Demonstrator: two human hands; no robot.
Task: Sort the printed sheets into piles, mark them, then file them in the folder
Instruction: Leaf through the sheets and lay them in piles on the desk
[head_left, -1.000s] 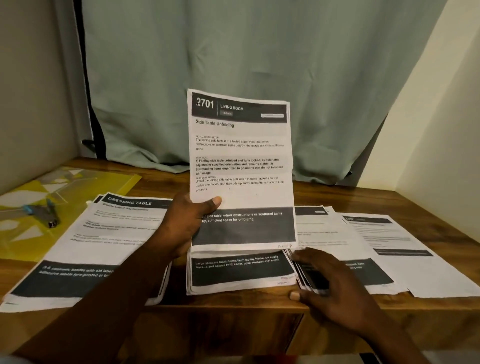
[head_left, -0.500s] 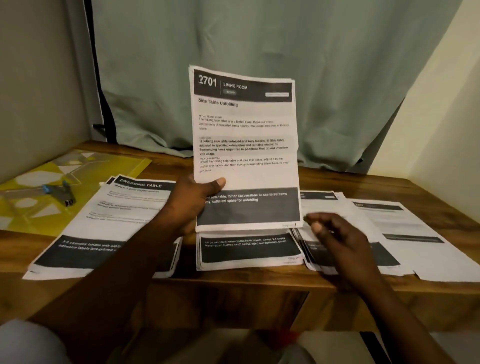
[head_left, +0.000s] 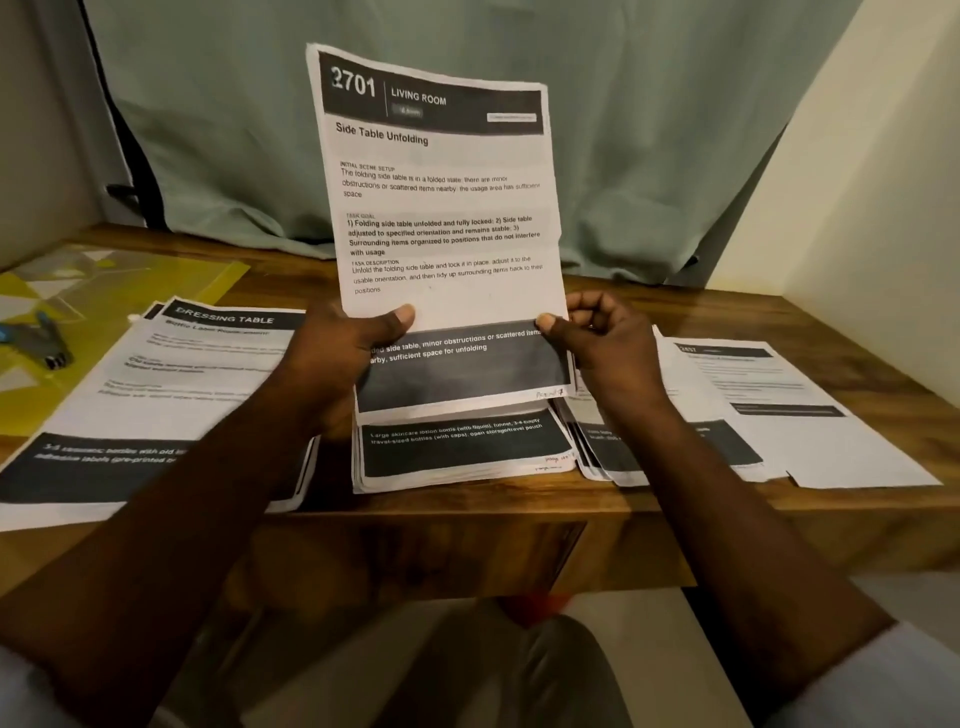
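**Position.** The held sheet (head_left: 441, 208) stands above the counter (head_left: 727, 312), over the middle pile (head_left: 462, 447), with its bottom edge just above that pile.

**Orientation.** The long axis of the held sheet runs nearly vertical, with the top leaning slightly to the left. The header band "2701 LIVING ROOM" is at the top and the dark footer band is at the bottom. The printed face points at the camera.

**Hands.**
- The left hand (head_left: 337, 358) grips the lower left edge, thumb on the printed face, the rest of the hand behind the paper.
- The right hand (head_left: 602, 343) pinches the right edge at the top of the footer band. Its other fingers (head_left: 597, 306) are curled.

**Other items on the counter.**
- The "DRESSING TABLE" pile (head_left: 171, 384) lies to the left.
- The right pile (head_left: 613, 457) lies beside the middle pile, partly under the right forearm.
- Two loose sheets (head_left: 810, 415) lie further right.
- The yellow folder (head_left: 130, 280) lies flat at the far left and carries a small blue-and-grey tool (head_left: 41, 343).
- A green curtain (head_left: 623, 130) hangs behind.

**Change.** One second ago the right hand rests flat on the right pile. Half a second ago it hovers above that pile. Now it holds the sheet. The left-hand grip is unchanged. The sheet shows a slightly greater tilt.
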